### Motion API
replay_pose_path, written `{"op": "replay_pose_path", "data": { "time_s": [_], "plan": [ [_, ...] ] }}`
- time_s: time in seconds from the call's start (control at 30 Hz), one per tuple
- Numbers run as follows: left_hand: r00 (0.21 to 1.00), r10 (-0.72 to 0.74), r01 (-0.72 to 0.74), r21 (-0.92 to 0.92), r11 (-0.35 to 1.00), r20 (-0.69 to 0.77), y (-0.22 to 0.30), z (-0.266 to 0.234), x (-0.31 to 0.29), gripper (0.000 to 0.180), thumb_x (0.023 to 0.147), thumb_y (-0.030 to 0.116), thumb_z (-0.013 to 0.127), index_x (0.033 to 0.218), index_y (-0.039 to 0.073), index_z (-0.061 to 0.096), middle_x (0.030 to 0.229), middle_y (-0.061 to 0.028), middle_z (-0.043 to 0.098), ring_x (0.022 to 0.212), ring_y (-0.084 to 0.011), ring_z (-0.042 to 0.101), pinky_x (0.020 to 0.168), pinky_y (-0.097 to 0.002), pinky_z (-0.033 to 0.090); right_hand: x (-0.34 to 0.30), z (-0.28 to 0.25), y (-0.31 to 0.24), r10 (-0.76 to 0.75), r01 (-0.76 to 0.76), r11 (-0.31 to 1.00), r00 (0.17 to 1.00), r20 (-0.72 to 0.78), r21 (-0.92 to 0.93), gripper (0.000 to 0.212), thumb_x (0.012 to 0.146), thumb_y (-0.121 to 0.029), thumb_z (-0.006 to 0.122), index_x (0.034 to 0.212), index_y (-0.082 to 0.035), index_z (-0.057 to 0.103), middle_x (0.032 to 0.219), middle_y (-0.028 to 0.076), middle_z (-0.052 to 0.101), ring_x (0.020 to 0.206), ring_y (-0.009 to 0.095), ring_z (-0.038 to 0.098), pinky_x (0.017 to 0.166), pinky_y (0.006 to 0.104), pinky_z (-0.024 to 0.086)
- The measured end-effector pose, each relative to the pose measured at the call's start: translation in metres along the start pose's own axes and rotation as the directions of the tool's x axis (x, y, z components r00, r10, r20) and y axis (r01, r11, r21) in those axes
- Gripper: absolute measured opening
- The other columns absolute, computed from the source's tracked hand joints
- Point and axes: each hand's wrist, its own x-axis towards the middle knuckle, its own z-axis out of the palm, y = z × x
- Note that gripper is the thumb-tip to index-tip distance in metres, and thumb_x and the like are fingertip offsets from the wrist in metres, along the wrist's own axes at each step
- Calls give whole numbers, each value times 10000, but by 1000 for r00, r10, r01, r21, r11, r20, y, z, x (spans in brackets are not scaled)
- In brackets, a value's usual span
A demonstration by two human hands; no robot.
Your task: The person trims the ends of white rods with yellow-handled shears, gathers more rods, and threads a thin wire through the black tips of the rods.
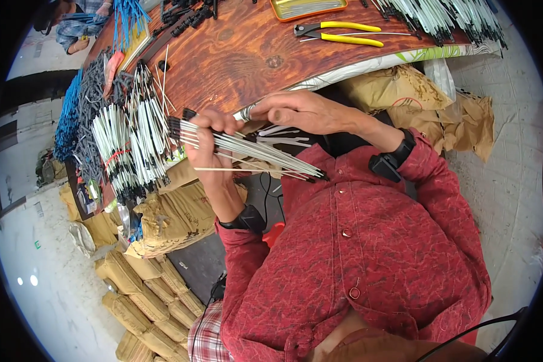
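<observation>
My left hand is closed around a bundle of thin white rods with black ends. The bundle slants down toward my red shirt, its black tips close to the cloth. One rod sticks out apart from the others. My right hand is beside the bundle, at the table's near edge, with its fingers stretched out and nothing visible in them. Below that hand, a few more white strips show, partly hidden.
On the brown wooden table lie yellow-handled cutting pliers, an orange-rimmed tray and more rod bundles. Grey and blue pieces pile at the left. Stacked brown paper packages stand below. Another person is at the far left.
</observation>
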Motion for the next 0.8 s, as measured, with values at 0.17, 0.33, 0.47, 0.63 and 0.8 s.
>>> {"op": "replay_pose_path", "data": {
  "time_s": [0.17, 0.33, 0.47, 0.63, 0.8],
  "plan": [
    [971, -105, 54, -228, 972, -214, 2, 2, 17, 166, 997, 161, 605, 1116, 46, 616, 956, -86, 599, 932, -243, 610, 935, -457, 534, 14, 10, -12, 91, -112, 983, 985, 148, 145, 659, 1047, -534, 396, 1371, 20, 548, 1310, 155, 600, 1245, 228, 553, 1047, 356, 435],
    [917, -279, 167, -362, 917, -284, -1, -23, 34, 187, 995, 113, 590, 1169, 51, 622, 988, -83, 644, 987, -248, 631, 1021, -478, 524, 10, -2, -2, -28, 26, 983, 1000, 13, 181, 716, 1052, -569, 323, 1357, 35, 557, 1337, 154, 591, 1243, 225, 561, 1064, 360, 432],
    [914, -274, 174, -322, 931, -300, 13, -39, 51, 222, 995, 109, 587, 1208, 52, 618, 1013, -92, 665, 1034, -267, 639, 1048, -488, 512, 2, -22, -8, -142, 158, 982, 980, -143, 105, 784, 1044, -613, 255, 1321, 44, 579, 1293, 147, 626, 1175, 210, 607, 1036, 348, 457],
    [939, -265, 184, -333, 925, -219, 35, -16, 64, 214, 1005, 114, 572, 1202, 47, 619, 1011, -87, 660, 1029, -273, 644, 1053, -496, 510, -11, -16, -35, 219, -285, 880, 953, 210, 379, 890, 972, -737, 297, 1169, 50, 663, 1146, 135, 681, 1049, 203, 653, 935, 322, 517],
    [984, -174, 166, -171, 971, -31, 47, 42, 76, 194, 1016, 149, 566, 1158, 29, 622, 1022, -110, 654, 1025, -271, 644, 995, -458, 529, 16, -15, -46, 126, -265, 848, 942, 311, 459, 897, 955, -758, 309, 1194, 35, 653, 1139, 137, 681, 1052, 207, 652, 930, 324, 524]
  ]
}}
